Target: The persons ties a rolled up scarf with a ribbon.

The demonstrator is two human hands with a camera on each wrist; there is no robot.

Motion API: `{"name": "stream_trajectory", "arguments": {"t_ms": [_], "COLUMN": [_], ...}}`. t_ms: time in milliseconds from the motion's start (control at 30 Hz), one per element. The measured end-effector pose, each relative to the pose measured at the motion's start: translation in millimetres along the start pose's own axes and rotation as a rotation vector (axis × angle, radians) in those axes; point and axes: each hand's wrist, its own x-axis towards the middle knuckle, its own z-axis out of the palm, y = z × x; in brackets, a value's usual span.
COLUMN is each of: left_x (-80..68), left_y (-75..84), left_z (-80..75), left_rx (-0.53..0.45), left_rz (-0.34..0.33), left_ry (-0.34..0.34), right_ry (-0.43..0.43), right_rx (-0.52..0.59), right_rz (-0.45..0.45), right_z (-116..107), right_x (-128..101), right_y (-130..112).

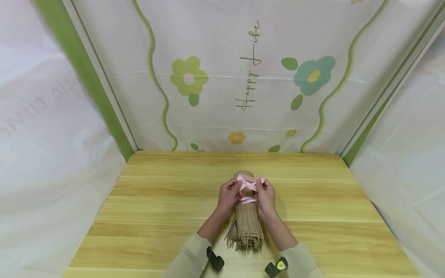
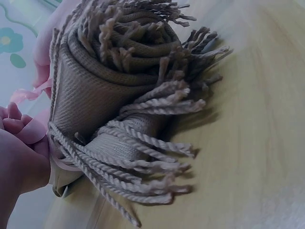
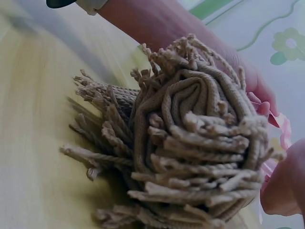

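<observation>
A rolled tan scarf (image 1: 246, 226) with a fringed end lies on the wooden table (image 1: 156, 204), fringe toward me. A pink ribbon (image 1: 248, 185) is wrapped round its far part, with loops on top. My left hand (image 1: 229, 193) pinches the ribbon's left loop; my right hand (image 1: 265, 193) pinches the right loop. In the left wrist view the fringed roll (image 2: 119, 95) fills the frame, with pink ribbon (image 2: 28, 93) and my fingers (image 2: 16, 121) at the left edge. In the right wrist view the roll's coiled end (image 3: 200, 143) shows, with ribbon (image 3: 281, 126) at the right.
A white cloth backdrop (image 1: 243, 69) printed with flowers and green lines stands behind the table, and white sheets hang on both sides. Bare wood spreads to the left and right of the scarf. Black wrist cameras (image 1: 215, 259) sit on both sleeves.
</observation>
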Motion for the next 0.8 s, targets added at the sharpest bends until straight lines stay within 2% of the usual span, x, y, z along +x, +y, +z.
{"name": "stream_trajectory", "arguments": {"t_ms": [100, 233, 400, 567, 800], "left_x": [0.2, 1.8, 2.7, 3.0, 4.2], "left_y": [0.4, 0.3, 1.3, 3.3, 3.8], "left_z": [-0.7, -2.2, -6.0, -8.6, -7.9], "left_rx": [-0.002, -0.069, -0.139, -0.098, -0.043], "left_rz": [-0.019, -0.063, -0.113, -0.116, -0.101], "left_ry": [0.005, -0.007, -0.103, -0.192, -0.217], "right_ry": [0.003, -0.002, -0.004, -0.007, 0.005], "right_rx": [0.004, 0.006, 0.013, 0.019, 0.042], "right_rz": [0.000, -0.007, -0.010, -0.023, -0.042], "right_z": [-0.2, -0.5, -0.9, -0.9, 0.0], "right_x": [-0.2, 0.2, 1.6, 2.7, 3.5], "right_y": [0.6, 3.1, 4.9, 4.8, 5.9]}}
